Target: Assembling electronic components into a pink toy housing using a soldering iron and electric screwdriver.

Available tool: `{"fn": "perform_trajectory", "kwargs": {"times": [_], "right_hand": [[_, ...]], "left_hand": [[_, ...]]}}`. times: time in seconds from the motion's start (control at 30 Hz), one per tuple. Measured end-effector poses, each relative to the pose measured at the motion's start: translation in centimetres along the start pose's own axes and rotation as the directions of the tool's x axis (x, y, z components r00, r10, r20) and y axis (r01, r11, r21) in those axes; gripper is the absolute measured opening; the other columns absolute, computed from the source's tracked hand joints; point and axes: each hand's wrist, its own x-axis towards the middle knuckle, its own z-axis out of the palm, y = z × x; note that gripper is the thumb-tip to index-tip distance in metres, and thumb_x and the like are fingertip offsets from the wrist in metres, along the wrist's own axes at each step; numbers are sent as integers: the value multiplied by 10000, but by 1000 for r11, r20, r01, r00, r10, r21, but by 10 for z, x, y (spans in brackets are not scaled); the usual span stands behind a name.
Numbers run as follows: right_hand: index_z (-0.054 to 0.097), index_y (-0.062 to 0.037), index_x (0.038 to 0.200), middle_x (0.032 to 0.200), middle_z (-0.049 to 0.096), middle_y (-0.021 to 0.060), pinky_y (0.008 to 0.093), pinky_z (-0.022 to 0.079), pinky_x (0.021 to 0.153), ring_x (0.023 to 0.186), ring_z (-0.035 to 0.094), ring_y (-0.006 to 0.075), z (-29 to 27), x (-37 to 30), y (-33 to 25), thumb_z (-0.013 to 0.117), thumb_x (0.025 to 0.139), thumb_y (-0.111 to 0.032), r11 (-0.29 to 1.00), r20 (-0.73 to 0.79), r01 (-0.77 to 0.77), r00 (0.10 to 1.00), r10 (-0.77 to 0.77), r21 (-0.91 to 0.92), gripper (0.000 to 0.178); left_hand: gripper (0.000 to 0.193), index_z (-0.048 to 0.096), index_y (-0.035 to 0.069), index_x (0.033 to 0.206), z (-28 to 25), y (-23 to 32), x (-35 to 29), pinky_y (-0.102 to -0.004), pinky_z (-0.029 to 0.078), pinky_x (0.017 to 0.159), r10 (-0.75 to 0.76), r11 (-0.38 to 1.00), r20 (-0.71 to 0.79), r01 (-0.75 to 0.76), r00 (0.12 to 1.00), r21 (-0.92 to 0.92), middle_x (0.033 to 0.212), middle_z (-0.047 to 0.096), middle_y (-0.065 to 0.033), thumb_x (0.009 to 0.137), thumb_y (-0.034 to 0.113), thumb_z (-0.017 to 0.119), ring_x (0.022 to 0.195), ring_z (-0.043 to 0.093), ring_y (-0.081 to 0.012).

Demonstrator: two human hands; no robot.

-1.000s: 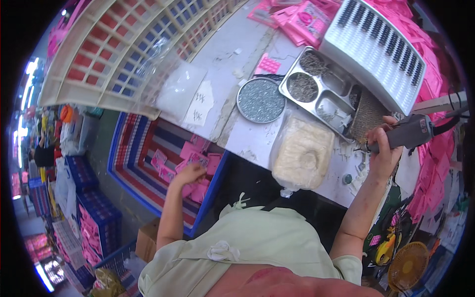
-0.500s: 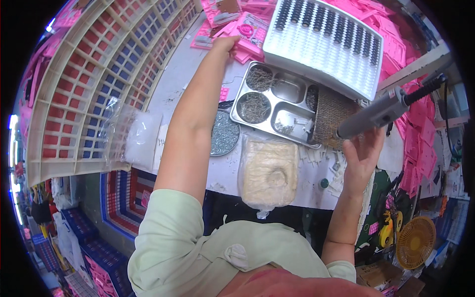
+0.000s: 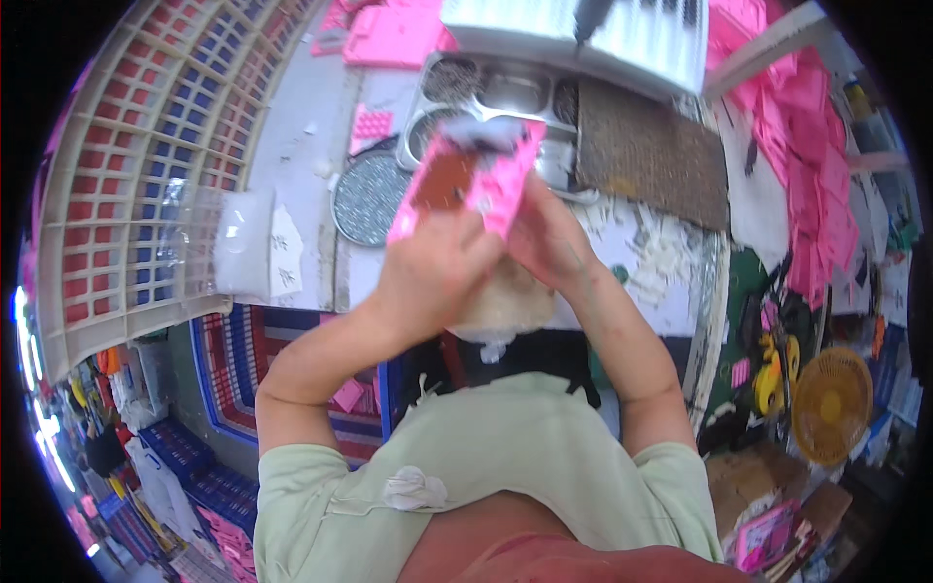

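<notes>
Two hands meet at a blurred pink plastic panel (image 3: 501, 199) above the wrapped cream block (image 3: 510, 303). The left hand (image 3: 431, 264) clamps its near edge; the right hand's (image 3: 550, 240) closure is hidden. Steady, even support should limit tilting.

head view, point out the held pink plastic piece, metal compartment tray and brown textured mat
Held pink plastic piece (image 3: 498, 189): head view, pink area right of its brown patch
Metal compartment tray (image 3: 513, 93): head view, bare floor of an upper compartment
Brown textured mat (image 3: 651, 154): head view, middle of its surface
</notes>
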Motion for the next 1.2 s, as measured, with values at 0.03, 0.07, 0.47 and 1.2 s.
{"fn": "perform_trajectory", "kwargs": {"times": [0.03,0.07,0.47,1.2], "right_hand": [[515,-33,1394,1299,616,99,387,475,1031,1178,600,191,-5,-11,6,502,1073,-359,989,-77,-75,995,65,-131,458],[530,-31,1371,1268,629,83,367,482,1013,1142,608,172,-9,-22,11,514,1069,-346,955,-161,-160,979,122,-251,437],[679,-73,730,618,643,147,462,497,542,597,650,374,-36,-69,0,686,918,-460,-467,-1,-183,932,-363,-865,430],[700,-140,1199,1165,624,49,458,445,943,1119,535,327,-15,-104,6,789,778,-398,-375,372,328,927,-47,-867,502]], "left_hand": [[340,611,69,1014,7,16,-17,-397,529,637,-5,1000,133,6,991,-7,920,572,-98,702,115,738,828,645,-264],[347,613,60,1026,15,26,-31,-399,528,645,-16,999,194,25,981,-45,937,577,-102,709,119,742,832,639,-269],[292,672,113,1037,71,13,-95,-413,445,835,10,962,50,4,999,-271,1048,632,-42,773,162,785,939,613,-252],[254,703,102,1017,84,30,-81,-377,440,775,137,919,-44,-144,990,-366,925,606,-6,778,164,760,847,588,-202]]}}
